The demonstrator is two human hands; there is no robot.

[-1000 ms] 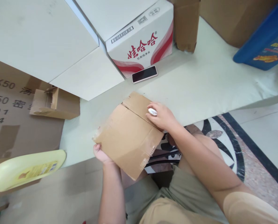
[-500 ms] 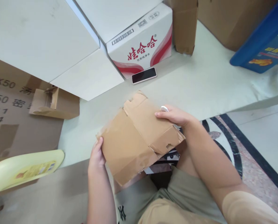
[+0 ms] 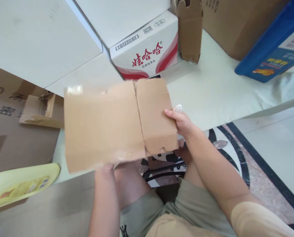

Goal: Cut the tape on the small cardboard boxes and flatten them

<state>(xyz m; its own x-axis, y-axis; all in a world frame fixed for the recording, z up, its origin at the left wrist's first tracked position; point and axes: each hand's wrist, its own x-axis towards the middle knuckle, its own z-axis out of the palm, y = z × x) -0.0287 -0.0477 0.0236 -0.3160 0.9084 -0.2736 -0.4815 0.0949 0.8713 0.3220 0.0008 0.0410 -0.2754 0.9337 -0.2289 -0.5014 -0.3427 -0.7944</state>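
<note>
A brown cardboard piece (image 3: 104, 121), creased and unfolded into a wide panel and a smaller one, is held above my lap and the pale table edge. My right hand (image 3: 180, 121) grips its right edge, thumb on top, with a small white object showing beside the fingers. At the lower edge is my left hand (image 3: 106, 167), its fingers hidden behind the cardboard. The left part of the cardboard is blurred by motion.
Behind stand a white and red carton (image 3: 147, 56), a phone (image 3: 156, 76) mostly covered, and a narrow brown box (image 3: 190, 33). A blue container (image 3: 267, 52) is at right. A yellow bottle (image 3: 25, 184) and a small open box (image 3: 43, 110) are at left.
The cardboard has turned and its wide panel has swung up and left, now partly covering the phone. My left hand has moved from its left edge to beneath the lower edge.
</note>
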